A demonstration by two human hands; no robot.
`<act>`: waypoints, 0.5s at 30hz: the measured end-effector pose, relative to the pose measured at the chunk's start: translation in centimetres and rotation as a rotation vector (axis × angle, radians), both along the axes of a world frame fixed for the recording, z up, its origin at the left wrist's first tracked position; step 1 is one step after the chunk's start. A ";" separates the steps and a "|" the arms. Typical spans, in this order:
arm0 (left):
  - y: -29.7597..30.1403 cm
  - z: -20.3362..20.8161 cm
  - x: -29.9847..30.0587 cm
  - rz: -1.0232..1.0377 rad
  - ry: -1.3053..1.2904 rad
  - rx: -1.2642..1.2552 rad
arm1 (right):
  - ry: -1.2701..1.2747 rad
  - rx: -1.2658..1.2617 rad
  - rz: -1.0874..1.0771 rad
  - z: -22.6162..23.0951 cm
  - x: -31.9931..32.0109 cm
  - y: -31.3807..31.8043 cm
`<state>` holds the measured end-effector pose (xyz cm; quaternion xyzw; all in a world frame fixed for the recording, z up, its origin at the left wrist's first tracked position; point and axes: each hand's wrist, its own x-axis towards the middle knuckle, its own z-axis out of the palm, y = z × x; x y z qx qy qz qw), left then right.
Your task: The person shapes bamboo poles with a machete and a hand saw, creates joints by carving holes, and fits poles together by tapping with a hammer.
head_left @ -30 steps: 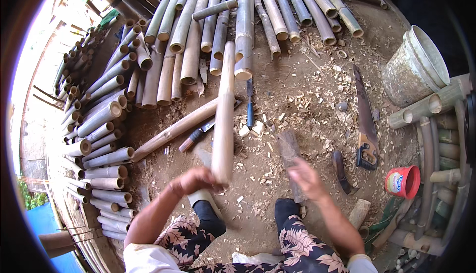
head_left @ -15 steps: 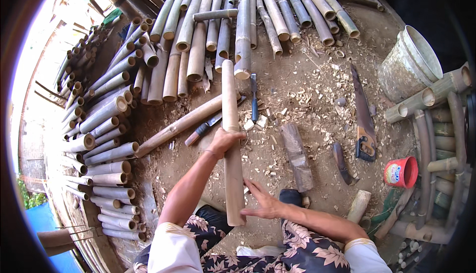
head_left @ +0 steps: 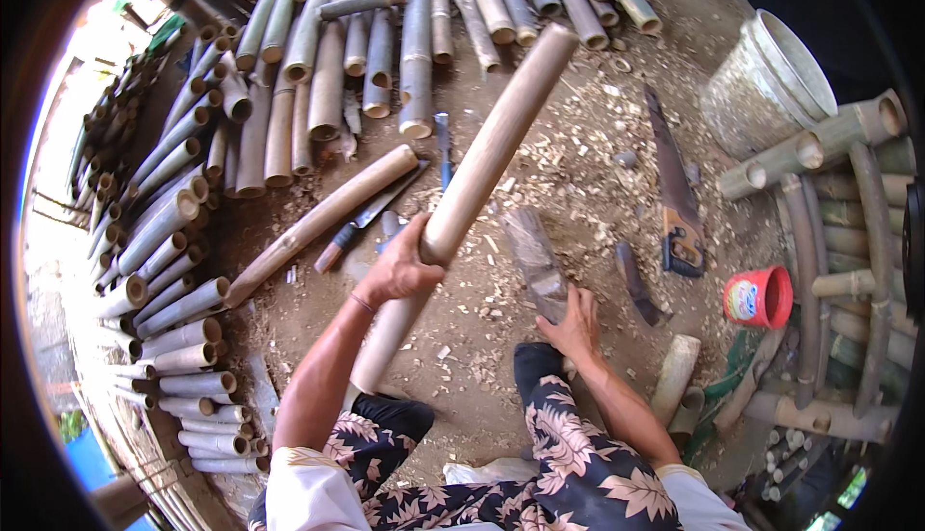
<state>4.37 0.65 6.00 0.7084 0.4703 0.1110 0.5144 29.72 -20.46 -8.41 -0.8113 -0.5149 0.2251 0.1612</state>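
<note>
My left hand (head_left: 403, 263) is wrapped around a long, pale bamboo pole (head_left: 493, 146), which slants from near my left knee up to the far right. My right hand (head_left: 572, 329) reaches down to a short wooden block (head_left: 532, 256) on the ground, its thumb and fingers around the near end. Left of the pole lies a machete (head_left: 364, 221) with a dark and reddish handle. A chisel (head_left: 444, 150) lies behind the pole, its blue handle partly hidden. A curved knife (head_left: 636, 285) rests right of the block.
A handsaw (head_left: 676, 208) lies to the right, with a white bucket (head_left: 737, 92) beyond it and a small red bucket (head_left: 756, 297) nearer. Stacked bamboo (head_left: 188, 329) lines the left, more bamboo (head_left: 417, 59) the back. Wood chips litter the dirt. A bamboo frame (head_left: 833, 160) stands at right.
The pole has tilted, its far end swinging right and its near end left. My right hand has left the pole's near end and moved right to the wooden block. The view has shifted slightly.
</note>
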 end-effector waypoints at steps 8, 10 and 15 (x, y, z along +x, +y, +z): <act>-3.2 -9.1 -6.6 -0.277 0.345 -0.105 | 0.025 0.022 -0.060 0.0 0.1 -2.3; -4.9 -10.3 -9.3 -0.285 0.378 -0.163 | 0.031 -0.016 -0.072 2.2 1.7 -4.2; -6.7 -11.7 -11.2 -0.341 0.501 -0.128 | -0.106 0.032 -0.369 3.4 13.1 -10.4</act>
